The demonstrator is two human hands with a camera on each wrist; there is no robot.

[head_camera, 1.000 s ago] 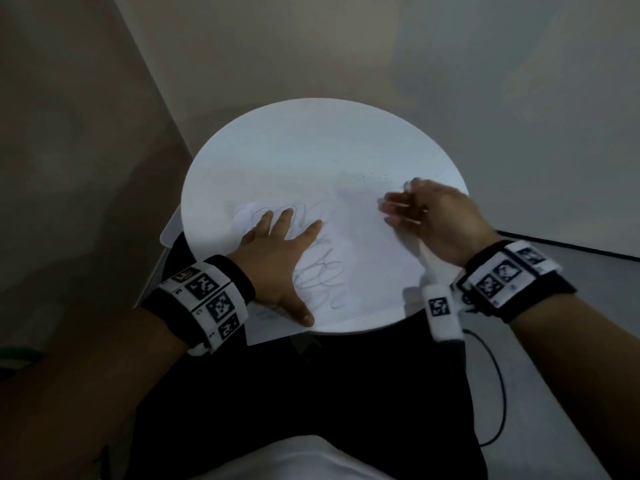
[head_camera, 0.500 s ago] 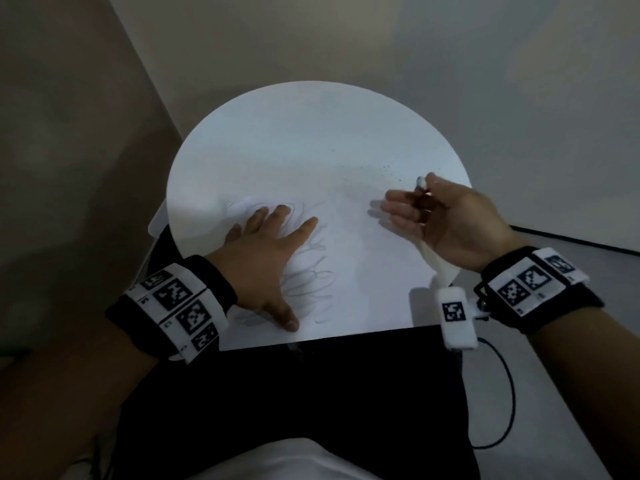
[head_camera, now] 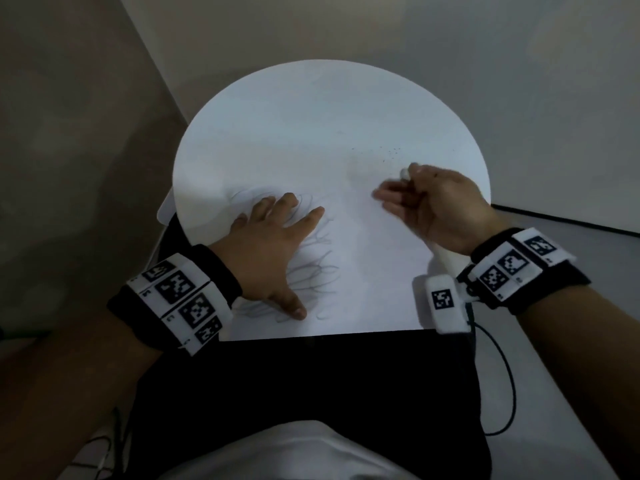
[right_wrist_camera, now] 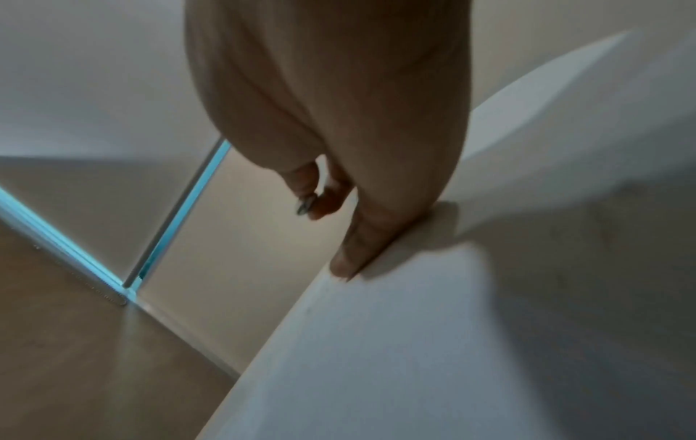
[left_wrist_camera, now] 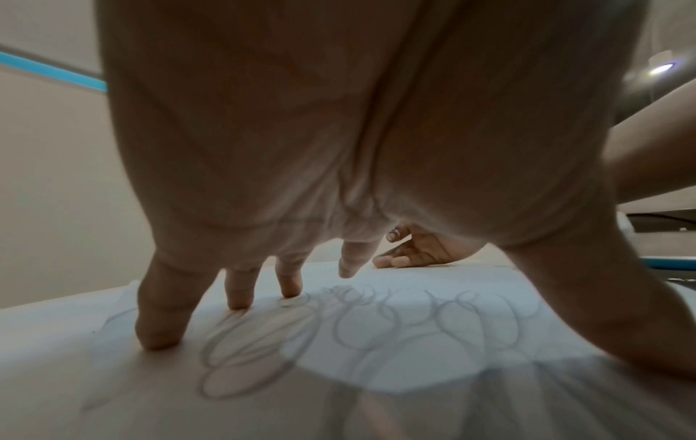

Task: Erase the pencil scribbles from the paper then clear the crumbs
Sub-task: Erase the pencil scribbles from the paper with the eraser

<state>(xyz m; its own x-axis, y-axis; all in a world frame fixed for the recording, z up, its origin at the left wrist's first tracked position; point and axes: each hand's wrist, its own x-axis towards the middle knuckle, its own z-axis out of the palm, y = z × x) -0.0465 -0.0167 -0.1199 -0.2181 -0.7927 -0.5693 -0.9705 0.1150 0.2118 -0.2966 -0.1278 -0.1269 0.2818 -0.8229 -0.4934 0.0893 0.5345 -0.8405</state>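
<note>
Paper (head_camera: 363,271) white, grey looping scribbles (head_camera: 311,268); left grip (head_camera: 273,244) flat, open; right grip (head_camera: 429,206) pinching eraser (head_camera: 404,173).

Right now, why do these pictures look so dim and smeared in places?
Head view: dim room, bright round table, right hand slightly smeared. Left wrist view: left hand looms bulged; its shadow falls across the scribbles. Right wrist view: blurred throughout.

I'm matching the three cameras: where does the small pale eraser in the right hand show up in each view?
Head: small pale eraser right of centre, at the right hand's thumb tip.
Left wrist: far centre-right, pinched.
Right wrist: near centre, grey nub at the fingertips.
Shared landmark: round white table.
</note>
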